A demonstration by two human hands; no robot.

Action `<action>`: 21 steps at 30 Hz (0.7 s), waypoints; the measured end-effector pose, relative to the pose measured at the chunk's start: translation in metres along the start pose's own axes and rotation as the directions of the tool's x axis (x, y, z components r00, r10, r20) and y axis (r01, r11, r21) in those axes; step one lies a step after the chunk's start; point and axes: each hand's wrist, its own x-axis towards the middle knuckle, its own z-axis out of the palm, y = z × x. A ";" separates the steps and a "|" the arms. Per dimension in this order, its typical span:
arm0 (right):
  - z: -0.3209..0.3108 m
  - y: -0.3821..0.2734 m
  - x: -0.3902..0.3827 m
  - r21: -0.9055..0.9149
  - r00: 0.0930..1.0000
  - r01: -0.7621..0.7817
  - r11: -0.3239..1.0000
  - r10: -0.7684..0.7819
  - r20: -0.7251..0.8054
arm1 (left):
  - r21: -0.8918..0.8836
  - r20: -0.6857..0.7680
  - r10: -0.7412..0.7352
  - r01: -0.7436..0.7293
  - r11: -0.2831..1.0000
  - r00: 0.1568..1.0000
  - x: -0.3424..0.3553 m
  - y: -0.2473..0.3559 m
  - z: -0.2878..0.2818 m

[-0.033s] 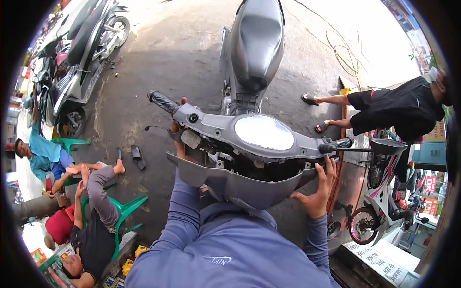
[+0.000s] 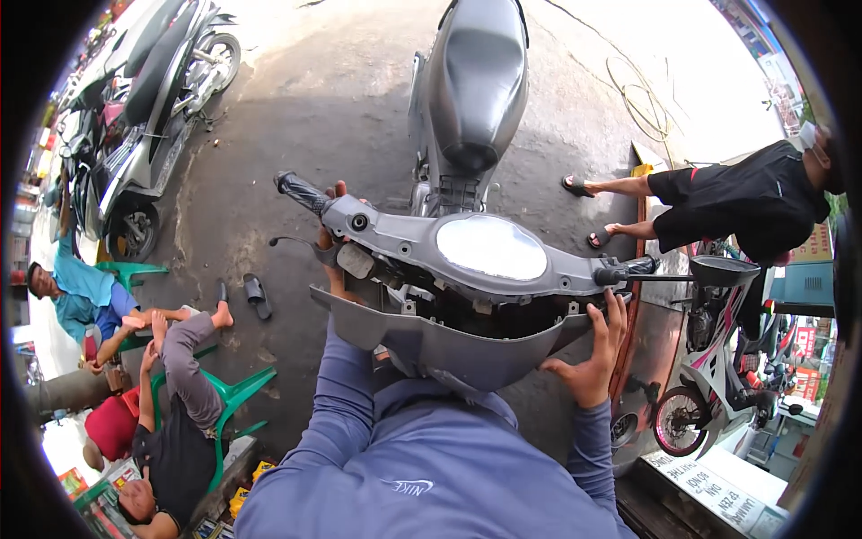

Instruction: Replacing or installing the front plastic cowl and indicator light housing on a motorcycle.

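Note:
A grey scooter handlebar cover (image 2: 404, 234) with an oval silvery display (image 2: 490, 247) spans the middle, a dark rubber grip (image 2: 301, 190) at its left end. On my side hangs a loose grey curved panel (image 2: 458, 355), its hollow inside visible. My left hand (image 2: 327, 256), partly hidden by these parts, curls its fingers round the cover's left end beside the grip. My right hand (image 2: 593, 355) holds the panel's right end, fingertips up at the cover's edge and thumb lower down. The scooter's dark seat (image 2: 471, 90) lies beyond the handlebar.
Parked scooters (image 2: 144, 117) stand at left, another (image 2: 709, 377) at right beside a rusty metal edge (image 2: 633, 332). Two seated people (image 2: 85, 296) with green chairs (image 2: 233, 395) are at lower left; a standing person (image 2: 736, 202) is at right. A hose (image 2: 642, 99) and slippers (image 2: 256, 296) lie about.

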 end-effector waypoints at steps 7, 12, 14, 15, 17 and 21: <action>0.001 -0.005 0.000 0.044 1.000 -0.004 0.999 0.004 -0.009 | 0.076 0.107 -0.005 -0.003 0.997 0.994 0.009 0.009 -0.023; 0.000 -0.005 -0.001 0.038 1.000 -0.006 0.999 0.006 -0.001 | -0.081 0.230 -0.236 0.261 0.962 0.944 0.010 0.013 -0.031; 0.001 -0.004 -0.001 0.027 1.000 -0.003 1.000 0.003 0.009 | -0.051 0.435 -0.398 0.464 0.884 0.808 0.013 0.013 -0.052; 0.001 -0.005 -0.002 0.024 1.000 -0.006 1.000 0.005 0.012 | 0.031 0.319 -0.383 0.395 0.918 0.867 0.007 0.010 -0.059; -0.001 -0.007 0.000 0.019 1.000 -0.015 1.000 0.015 0.010 | 0.222 0.089 -0.296 0.271 0.937 0.951 -0.009 0.008 -0.069; -0.001 -0.009 0.002 0.012 0.999 -0.027 1.000 0.027 0.025 | 0.383 -0.096 -0.158 0.183 0.906 0.983 -0.022 0.011 -0.070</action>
